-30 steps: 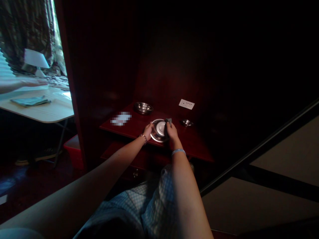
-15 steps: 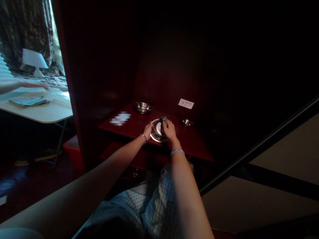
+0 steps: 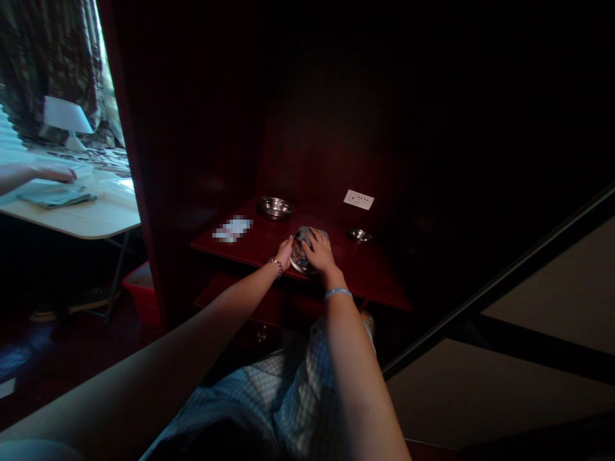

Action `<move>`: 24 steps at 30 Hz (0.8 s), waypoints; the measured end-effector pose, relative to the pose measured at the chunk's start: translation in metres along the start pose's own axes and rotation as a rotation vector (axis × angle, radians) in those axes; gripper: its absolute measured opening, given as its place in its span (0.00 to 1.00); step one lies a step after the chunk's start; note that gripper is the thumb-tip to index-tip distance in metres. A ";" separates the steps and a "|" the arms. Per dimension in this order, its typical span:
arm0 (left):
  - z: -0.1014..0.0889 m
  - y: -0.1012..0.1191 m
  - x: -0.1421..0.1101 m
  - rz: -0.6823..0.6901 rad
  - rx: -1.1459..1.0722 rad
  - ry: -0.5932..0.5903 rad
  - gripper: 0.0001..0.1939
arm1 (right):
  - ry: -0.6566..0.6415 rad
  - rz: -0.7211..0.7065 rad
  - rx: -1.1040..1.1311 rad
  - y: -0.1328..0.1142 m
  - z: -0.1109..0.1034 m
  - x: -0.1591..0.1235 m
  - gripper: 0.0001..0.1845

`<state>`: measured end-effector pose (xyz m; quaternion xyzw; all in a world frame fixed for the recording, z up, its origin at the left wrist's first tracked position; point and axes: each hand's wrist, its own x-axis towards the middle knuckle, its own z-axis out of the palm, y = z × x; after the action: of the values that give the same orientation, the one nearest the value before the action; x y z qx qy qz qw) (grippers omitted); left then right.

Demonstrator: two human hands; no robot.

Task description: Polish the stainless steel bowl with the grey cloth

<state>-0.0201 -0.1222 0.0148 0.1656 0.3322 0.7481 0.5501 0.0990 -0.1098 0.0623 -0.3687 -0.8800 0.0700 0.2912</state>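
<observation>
My left hand [image 3: 284, 253] grips the left rim of a shiny metal bowl [image 3: 298, 261] at the front edge of the dark red desk. Over the bowl's inside lies my right hand [image 3: 318, 250], its fingers pressing a grey cloth [image 3: 305, 234] onto the metal. The hand and cloth cover much of the bowl. A stack of metal bowls [image 3: 275, 208] stands behind and to the left. One smaller metal bowl [image 3: 360, 236] sits to the right, near the back panel.
A blurred-out pale item [image 3: 233, 228] lies at the desk's left. A white wall socket [image 3: 359, 200] is on the back panel. At far left, another person's hand [image 3: 55, 173] is above a folded cloth [image 3: 57, 196] on a light table [image 3: 86, 224]; a red bin [image 3: 144, 294] stands below.
My right hand has moved left over the bowl, with the cloth spread flatter under its fingers. My left hand stays on the rim. The other person's hand has shifted slightly left.
</observation>
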 end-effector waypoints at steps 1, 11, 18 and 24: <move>0.000 0.000 0.000 -0.008 -0.001 0.003 0.13 | -0.011 0.003 0.005 -0.001 0.001 0.000 0.23; -0.002 0.000 0.000 -0.043 -0.074 -0.024 0.07 | -0.008 -0.091 -0.006 -0.018 -0.011 -0.001 0.19; -0.005 -0.001 0.008 -0.056 -0.109 0.009 0.06 | -0.027 -0.130 0.012 -0.031 -0.014 0.000 0.16; -0.013 -0.004 0.016 -0.060 -0.194 -0.009 0.12 | -0.075 -0.088 0.005 -0.041 -0.023 -0.003 0.13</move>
<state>-0.0307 -0.1102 0.0012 0.1051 0.2606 0.7592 0.5871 0.0883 -0.1433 0.0939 -0.3262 -0.9054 0.0729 0.2618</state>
